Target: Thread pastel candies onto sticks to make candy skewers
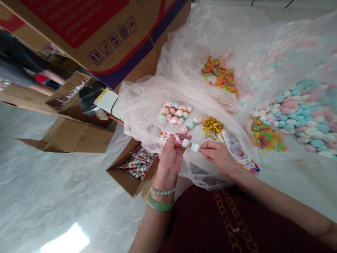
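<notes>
My left hand (pixel 170 160) is closed around a marshmallow skewer (pixel 190 145), whose far part sits inside a clear printed bag. Pale blue and white marshmallows stick out of the bag toward the right. At that end, the fingers of my right hand (pixel 219 157) pinch the skewer's thin white stick. Just beyond my hands, several finished marshmallow skewers (pixel 175 113) lie side by side on plastic sheeting, with one more skewer (pixel 192 125) nearer. A heap of gold twist ties (pixel 212 127) lies beyond my right hand. Flat printed bags (pixel 240 151) are partly under my right forearm.
Loose marshmallows (pixel 297 116) and gummy rings (pixel 219 75) fill clear plastic at the right and back. More gummy rings (pixel 265 135) lie nearer. An open carton (pixel 150 174) of skewers stands low left. A large printed carton (pixel 110 38) rises behind; another person's arm (pixel 43 82) shows far left.
</notes>
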The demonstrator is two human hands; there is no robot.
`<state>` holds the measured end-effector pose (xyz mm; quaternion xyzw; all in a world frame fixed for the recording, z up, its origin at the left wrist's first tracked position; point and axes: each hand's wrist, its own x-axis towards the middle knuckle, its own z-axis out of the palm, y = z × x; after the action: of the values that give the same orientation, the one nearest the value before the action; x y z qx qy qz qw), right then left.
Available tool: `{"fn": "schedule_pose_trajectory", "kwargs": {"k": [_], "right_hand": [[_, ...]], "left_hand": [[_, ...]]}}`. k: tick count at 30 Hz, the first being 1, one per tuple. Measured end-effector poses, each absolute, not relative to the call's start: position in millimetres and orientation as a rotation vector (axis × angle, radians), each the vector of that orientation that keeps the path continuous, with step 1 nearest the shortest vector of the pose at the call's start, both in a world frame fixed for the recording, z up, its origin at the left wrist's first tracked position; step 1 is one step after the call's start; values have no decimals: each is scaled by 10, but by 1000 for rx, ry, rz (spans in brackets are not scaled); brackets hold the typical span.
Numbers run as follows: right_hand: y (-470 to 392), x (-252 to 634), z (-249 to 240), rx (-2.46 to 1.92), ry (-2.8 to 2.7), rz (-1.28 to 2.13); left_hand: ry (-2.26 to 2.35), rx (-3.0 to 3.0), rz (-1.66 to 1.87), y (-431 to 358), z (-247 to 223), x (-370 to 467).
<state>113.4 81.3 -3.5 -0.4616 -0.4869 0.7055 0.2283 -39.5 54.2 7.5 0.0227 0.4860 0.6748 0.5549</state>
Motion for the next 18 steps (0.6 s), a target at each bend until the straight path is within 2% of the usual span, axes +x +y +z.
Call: {"fn": "schedule_pose_trajectory", "kwargs": {"k": [5, 8, 13, 18], "right_hand": [[896, 1178, -55, -1016, -555, 2706], [917, 1196, -43, -873, -135, 3008], [868, 1171, -18, -775, 126, 3103], [819, 1200, -82, -822, -240, 2956]], "left_hand": [[1127, 60, 1561, 512, 86, -424], [1078, 72, 1532, 493, 77, -419], [1036, 71, 1528, 470, 69, -441], [1115, 46, 1444, 465, 124, -581]]}}
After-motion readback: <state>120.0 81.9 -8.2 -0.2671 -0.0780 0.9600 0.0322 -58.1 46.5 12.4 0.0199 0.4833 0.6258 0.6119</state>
